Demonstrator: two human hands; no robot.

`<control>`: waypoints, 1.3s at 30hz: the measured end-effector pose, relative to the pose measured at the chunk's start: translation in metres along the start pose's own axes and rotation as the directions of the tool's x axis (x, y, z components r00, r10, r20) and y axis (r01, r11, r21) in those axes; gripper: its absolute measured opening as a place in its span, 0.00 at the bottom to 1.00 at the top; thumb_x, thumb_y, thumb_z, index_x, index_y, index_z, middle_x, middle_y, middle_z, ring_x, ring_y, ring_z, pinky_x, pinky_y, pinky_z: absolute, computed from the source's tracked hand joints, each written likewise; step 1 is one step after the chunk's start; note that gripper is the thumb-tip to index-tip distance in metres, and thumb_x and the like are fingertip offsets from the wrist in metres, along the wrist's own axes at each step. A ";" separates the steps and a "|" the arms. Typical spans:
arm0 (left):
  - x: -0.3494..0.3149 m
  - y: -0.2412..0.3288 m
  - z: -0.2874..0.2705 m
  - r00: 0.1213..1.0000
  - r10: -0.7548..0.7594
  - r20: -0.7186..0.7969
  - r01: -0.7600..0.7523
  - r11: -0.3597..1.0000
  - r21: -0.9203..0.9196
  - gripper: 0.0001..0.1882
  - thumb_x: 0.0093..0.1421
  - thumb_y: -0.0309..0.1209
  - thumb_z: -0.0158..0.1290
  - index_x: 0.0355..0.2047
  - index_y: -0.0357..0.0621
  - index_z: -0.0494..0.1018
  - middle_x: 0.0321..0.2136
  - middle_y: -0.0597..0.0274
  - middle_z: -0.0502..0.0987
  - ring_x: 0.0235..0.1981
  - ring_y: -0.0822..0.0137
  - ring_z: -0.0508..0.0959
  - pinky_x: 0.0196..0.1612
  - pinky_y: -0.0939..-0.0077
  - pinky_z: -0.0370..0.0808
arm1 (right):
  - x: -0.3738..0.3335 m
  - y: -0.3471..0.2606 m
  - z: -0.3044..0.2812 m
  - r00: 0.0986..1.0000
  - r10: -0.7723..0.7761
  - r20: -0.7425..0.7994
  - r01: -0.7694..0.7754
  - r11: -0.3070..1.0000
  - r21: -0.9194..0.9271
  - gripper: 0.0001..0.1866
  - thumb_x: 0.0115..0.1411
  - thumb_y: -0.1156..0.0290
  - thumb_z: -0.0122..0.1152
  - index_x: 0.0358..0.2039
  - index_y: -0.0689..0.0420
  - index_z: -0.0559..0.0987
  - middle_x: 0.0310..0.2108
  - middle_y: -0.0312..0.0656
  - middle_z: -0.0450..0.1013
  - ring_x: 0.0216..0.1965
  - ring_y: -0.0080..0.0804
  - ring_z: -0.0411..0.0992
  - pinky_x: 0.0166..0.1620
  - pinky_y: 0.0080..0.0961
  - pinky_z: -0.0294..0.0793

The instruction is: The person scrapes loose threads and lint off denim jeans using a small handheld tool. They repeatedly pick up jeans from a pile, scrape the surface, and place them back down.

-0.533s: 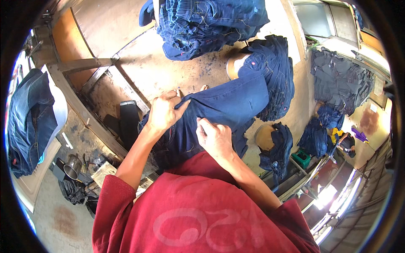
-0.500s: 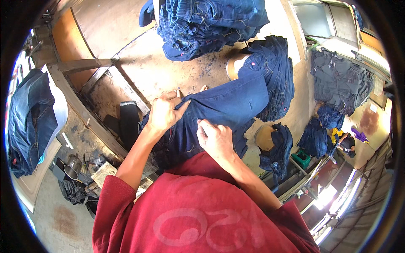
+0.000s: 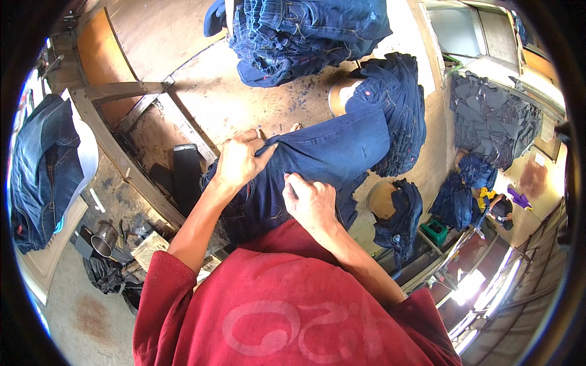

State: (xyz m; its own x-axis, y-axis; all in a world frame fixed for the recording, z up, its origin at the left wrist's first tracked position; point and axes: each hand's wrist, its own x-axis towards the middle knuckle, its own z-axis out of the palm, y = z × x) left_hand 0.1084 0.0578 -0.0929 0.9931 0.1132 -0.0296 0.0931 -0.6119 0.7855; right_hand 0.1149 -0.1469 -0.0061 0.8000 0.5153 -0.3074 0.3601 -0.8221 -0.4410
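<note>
A pair of dark blue jeans (image 3: 336, 146) is stretched out before me, one leg reaching to the far right. My left hand (image 3: 239, 163) pinches a fold of its cloth between thumb and fingers. Over the near side of the denim, my right hand (image 3: 311, 196) is closed, with thumb and forefinger together. Whatever lies between its fingers is hidden from view. Beyond the stretched leg, a bunched pile of jeans (image 3: 400, 113) hangs beside a round pale stand.
A tall stack of jeans (image 3: 305, 36) stands at the far side. More denim (image 3: 46, 171) lies on the left, near a metal mug (image 3: 105, 239). To the right are grey garments (image 3: 491, 119), a green crate (image 3: 434, 232) and another person (image 3: 502, 209).
</note>
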 end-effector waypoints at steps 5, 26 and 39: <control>0.001 0.000 0.001 1.000 0.000 0.015 0.000 1.000 0.020 0.13 0.57 0.34 0.73 0.25 0.38 0.83 0.26 0.55 0.80 0.26 0.51 0.84 0.32 0.60 0.83 | 0.002 -0.001 0.000 0.998 0.004 -0.060 -0.001 0.999 0.050 0.03 0.65 0.69 0.69 0.37 0.52 0.84 0.17 0.44 0.77 0.18 0.43 0.80 0.22 0.39 0.77; -0.077 0.069 -0.062 0.805 -0.361 -0.470 0.468 0.874 0.130 0.46 0.48 0.45 0.82 0.59 0.33 0.72 0.53 0.42 0.75 0.60 0.43 0.72 0.64 0.48 0.71 | -0.031 0.034 -0.047 0.910 0.411 0.051 -0.330 0.647 0.687 0.11 0.72 0.75 0.65 0.53 0.64 0.84 0.30 0.43 0.86 0.29 0.25 0.84 0.34 0.24 0.82; -0.199 0.085 -0.042 0.578 -0.678 0.455 0.306 -0.337 -0.891 0.24 0.70 0.29 0.62 0.65 0.41 0.74 0.57 0.53 0.83 0.58 0.57 0.84 0.64 0.58 0.80 | -0.055 0.085 -0.058 0.913 0.375 -0.162 -0.191 0.742 0.643 0.08 0.80 0.67 0.55 0.51 0.58 0.78 0.32 0.45 0.84 0.33 0.33 0.85 0.37 0.31 0.83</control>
State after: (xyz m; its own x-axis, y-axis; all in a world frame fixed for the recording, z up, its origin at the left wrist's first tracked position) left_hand -0.0844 0.0167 0.0056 0.5429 0.1243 -0.8305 0.2091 0.9378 0.2771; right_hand 0.1295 -0.2588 0.0222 0.9428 0.1227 -0.3098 -0.1943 -0.5528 -0.8103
